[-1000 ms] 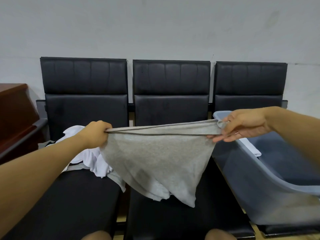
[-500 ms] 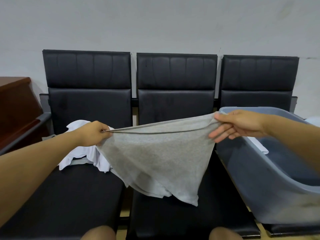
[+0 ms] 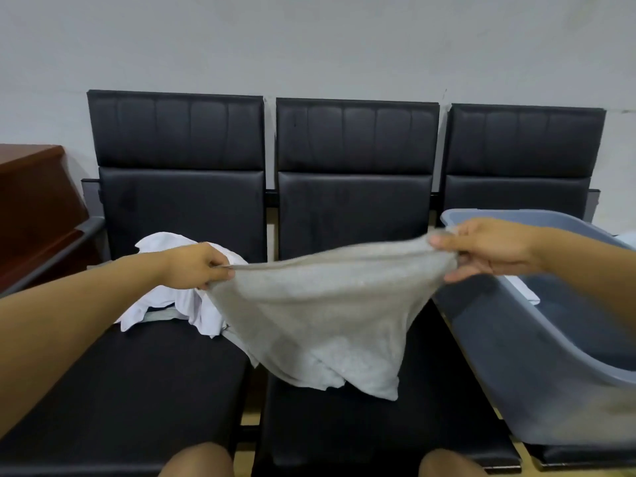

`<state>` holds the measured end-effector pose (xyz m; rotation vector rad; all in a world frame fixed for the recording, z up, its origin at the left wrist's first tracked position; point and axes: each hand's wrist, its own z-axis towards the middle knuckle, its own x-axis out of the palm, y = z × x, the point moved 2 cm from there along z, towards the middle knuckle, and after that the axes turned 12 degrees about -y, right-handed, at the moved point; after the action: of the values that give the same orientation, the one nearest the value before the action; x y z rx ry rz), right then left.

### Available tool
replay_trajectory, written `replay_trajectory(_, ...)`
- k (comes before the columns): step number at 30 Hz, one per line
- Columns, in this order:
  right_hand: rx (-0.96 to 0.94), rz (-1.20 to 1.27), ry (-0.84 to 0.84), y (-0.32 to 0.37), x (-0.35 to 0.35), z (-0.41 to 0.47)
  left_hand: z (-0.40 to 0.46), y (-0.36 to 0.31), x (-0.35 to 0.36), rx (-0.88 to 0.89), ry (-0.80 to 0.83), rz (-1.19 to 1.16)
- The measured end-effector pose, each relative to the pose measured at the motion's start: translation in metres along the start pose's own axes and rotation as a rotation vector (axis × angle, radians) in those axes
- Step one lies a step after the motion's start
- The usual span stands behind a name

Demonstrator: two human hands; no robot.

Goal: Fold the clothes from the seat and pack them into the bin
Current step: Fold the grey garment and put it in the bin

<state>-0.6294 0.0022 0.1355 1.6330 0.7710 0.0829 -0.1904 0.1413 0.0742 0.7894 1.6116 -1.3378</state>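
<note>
At the far left I see a reddish-brown wooden cabinet (image 3: 31,201) beside the row of three black padded seats (image 3: 144,380) against the pale grey wall (image 3: 309,39). On the left seat, toward its back edge, lies a crumpled pile of white clothes (image 3: 161,301) with a strip of grey cloth under it. My left hand (image 3: 194,266) hangs just above that pile, fingers curled and pinching the left corner of a light grey knit garment (image 3: 320,315). The garment stretches across in front of the middle seat, its top edge sagging a little between my hands, and it narrows downward to a point whose tip sits low over the middle seat's cushion; I cannot tell if it touches. My right hand (image 3: 488,247) clamps the garment's right corner, thumb on top and fingers beneath, just over the near left rim of the blue-grey plastic bin (image 3: 516,366). The bin stands tilted on the right seat, and a folded white piece (image 3: 526,290) lies inside it. Two bare knees (image 3: 196,461) show at the bottom edge.
</note>
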Motion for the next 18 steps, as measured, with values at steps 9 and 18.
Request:
replay_trajectory(9, 0.257, -0.22, 0.144, -0.027, 0.027, 0.02, 0.015, -0.03, 0.036, -0.054, 0.105, 0.003)
replay_trajectory(18, -0.31, 0.32, -0.712, 0.067, -0.014, 0.076, 0.055, -0.103, -0.071, 0.061, -0.726, -0.137)
